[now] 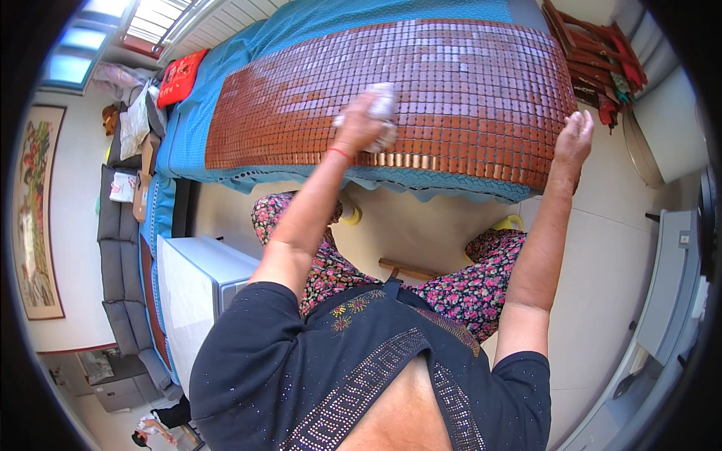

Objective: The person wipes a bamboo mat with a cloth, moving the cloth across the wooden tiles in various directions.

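Observation:
A mat of small brown tiles lies over a teal cloth cover in front of me. Many of its tiles have a pale, shiny look, while those at the left and along the near side are plain brown. My left hand, a red string at its wrist, presses a bunched whitish cloth onto the middle of the mat; both are motion-blurred. At the mat's right edge is my right hand, fingers together and pointing away from me. Its thumb side is hidden, so whether it grips the edge cannot be told.
A white-topped cabinet stands close on my left, with a grey sofa beyond. A red cushion lies past the mat's left end. Folded wooden chairs lean at far right. Another person is at lower left.

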A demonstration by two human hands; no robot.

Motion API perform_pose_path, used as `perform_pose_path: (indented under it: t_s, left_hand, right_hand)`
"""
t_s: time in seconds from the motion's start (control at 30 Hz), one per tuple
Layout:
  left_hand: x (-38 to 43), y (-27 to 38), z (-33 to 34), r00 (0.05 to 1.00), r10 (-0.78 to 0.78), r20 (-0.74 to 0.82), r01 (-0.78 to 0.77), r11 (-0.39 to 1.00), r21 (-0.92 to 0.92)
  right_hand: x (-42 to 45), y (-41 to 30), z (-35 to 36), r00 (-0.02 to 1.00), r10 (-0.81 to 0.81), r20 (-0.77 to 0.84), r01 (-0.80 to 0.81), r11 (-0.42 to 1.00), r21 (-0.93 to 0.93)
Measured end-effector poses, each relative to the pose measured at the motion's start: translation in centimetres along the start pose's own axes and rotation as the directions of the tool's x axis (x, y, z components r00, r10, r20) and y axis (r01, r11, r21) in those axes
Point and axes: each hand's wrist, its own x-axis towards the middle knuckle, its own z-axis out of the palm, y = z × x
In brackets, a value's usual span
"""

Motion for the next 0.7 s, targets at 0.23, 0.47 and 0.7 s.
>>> perform_pose_path:
  t_s: [0.23,0.47,0.7]
  left_hand:
    - [-5.7,9.5,3.6,0.913,0.409,0.001,-0.409,0.913,-0.017]
    - [-9.8,-5.1,-3.7,0.974,0.035,-0.225,-0.018,0.997,0.075]
    - [-7.0,-16.8,-9.4,0.838,-0.422,-0.346,0.473,0.878,0.074]
  right_hand:
    - [-6.6,-4.1,5.4,0.936,-0.256,0.242,0.279,0.958,-0.066]
    - [-7.8,-2.1,3.5,0.926,-0.182,0.332,0.256,0.947,-0.195]
    - [-5.1,2.6,0.9,0.964,-0.244,0.103,0.246,0.679,-0.692]
